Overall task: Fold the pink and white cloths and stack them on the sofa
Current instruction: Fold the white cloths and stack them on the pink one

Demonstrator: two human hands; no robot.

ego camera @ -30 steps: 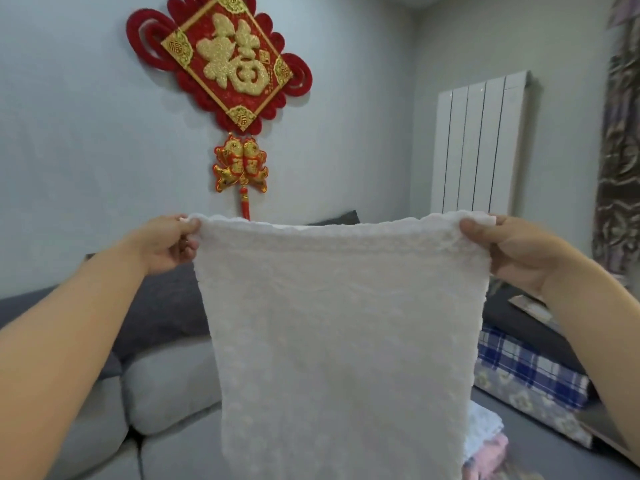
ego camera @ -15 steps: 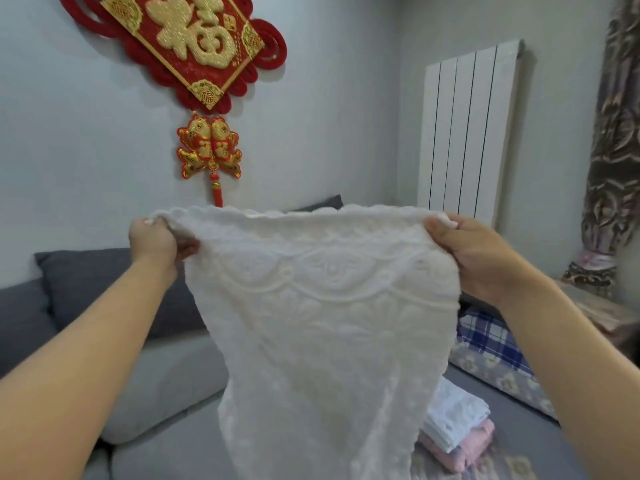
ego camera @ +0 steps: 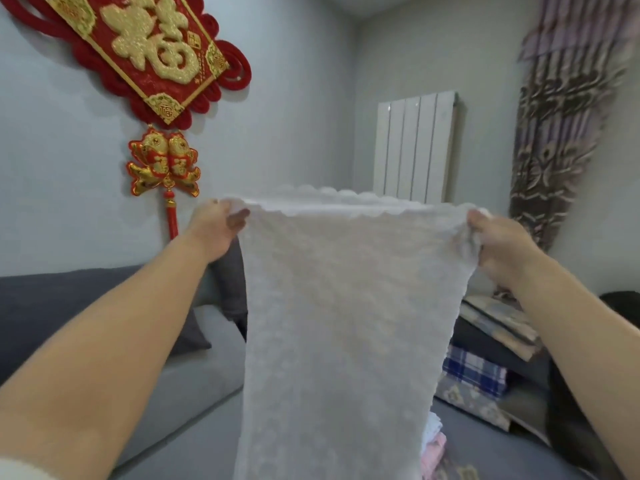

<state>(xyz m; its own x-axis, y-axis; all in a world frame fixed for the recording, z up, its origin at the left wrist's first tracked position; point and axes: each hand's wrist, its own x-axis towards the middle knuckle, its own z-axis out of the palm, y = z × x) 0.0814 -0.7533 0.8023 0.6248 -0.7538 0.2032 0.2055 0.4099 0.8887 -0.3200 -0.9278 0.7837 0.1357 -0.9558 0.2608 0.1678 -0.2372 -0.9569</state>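
1. White cloth (ego camera: 332, 323) hangs in the air in front of the person, above the sofa (ego camera: 194, 382), stretched by its top corners.
2. Left hand (ego camera: 216, 225) pinches the top left corner between curled fingers and thumb.
3. Right hand (ego camera: 498, 237) grips the top right corner, with fabric bunched in its curled fingers.
4. Judged handling: light, thin and limp lace; it drapes freely and offers no stiffness, and the weave may snag.
5. Grip points: corners or the scalloped top edge; keep the edge taut so the folds line up.
6. Folded pile (ego camera: 434, 445), white over pink, lies on the sofa behind the hanging cloth, mostly hidden.
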